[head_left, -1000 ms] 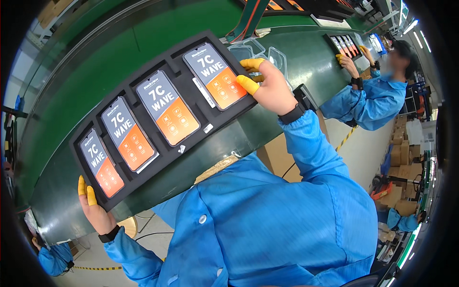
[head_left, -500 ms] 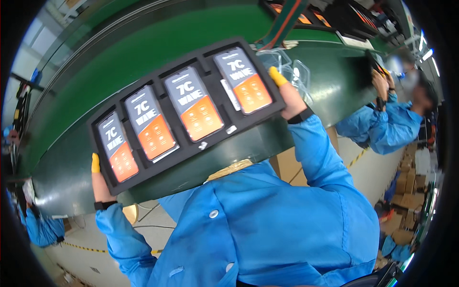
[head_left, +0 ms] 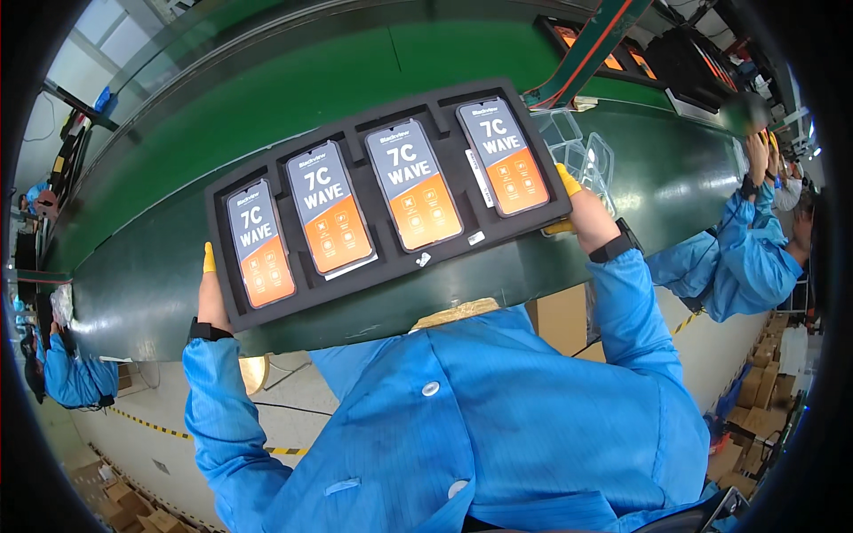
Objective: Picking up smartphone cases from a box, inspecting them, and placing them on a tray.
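Observation:
Both of my hands carry a black foam tray above the green workbench, one hand at each end. My left hand is closed round its left end, a yellow finger cot on the thumb. At the right end, my right hand grips the other side, also with yellow finger cots. Several smartphones lie face up in the slots, with grey-and-orange printed screen films; one is the rightmost phone. A thin white strip sits beside it. Most of my fingers are hidden beneath the tray.
Clear plastic trays lie on the bench beyond my right hand. A green post rises behind them. More black trays stand at the far right. A co-worker in blue works at right, another person at far left.
The tray sits further right in the picture and tilts less, its left end higher. Both hands keep their hold. The co-worker at right appears shifted right, with hands raised.

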### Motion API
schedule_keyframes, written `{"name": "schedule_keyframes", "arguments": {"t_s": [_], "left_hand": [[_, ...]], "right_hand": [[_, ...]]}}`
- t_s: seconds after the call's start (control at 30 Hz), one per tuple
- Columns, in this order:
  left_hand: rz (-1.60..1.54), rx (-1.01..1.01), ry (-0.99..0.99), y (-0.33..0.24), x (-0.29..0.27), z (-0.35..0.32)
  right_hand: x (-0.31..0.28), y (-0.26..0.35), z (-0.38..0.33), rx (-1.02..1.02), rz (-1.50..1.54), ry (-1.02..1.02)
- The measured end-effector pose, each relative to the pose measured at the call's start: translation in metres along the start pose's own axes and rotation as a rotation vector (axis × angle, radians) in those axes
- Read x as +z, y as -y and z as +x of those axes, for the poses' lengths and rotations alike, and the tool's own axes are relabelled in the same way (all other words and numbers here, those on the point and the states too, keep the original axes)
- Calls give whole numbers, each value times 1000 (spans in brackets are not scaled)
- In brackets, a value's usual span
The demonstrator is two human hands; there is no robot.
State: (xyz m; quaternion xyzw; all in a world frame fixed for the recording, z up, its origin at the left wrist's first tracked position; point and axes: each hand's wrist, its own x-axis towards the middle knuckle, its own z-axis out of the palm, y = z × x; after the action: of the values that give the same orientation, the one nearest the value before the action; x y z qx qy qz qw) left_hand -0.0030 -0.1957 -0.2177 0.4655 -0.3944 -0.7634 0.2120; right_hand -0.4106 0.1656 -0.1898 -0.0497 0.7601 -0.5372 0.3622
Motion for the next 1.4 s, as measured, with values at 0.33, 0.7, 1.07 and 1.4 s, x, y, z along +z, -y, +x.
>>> {"name": "schedule_keyframes", "arguments": {"t_s": [0.33,0.7,1.07,1.4], "left_hand": [[-107,10,180,14,-21,13],[-88,51,111,32,-54,-90],[-262,58,146,80,-76,-149],[-457,14,23,99,-82,-151]], "right_hand": [[-9,0,-5,-22,-18,88],[24,-46,-99,-55,-9,301],[59,-45,-66,-110,3,135],[86,-11,-62,210,468,549]]}}
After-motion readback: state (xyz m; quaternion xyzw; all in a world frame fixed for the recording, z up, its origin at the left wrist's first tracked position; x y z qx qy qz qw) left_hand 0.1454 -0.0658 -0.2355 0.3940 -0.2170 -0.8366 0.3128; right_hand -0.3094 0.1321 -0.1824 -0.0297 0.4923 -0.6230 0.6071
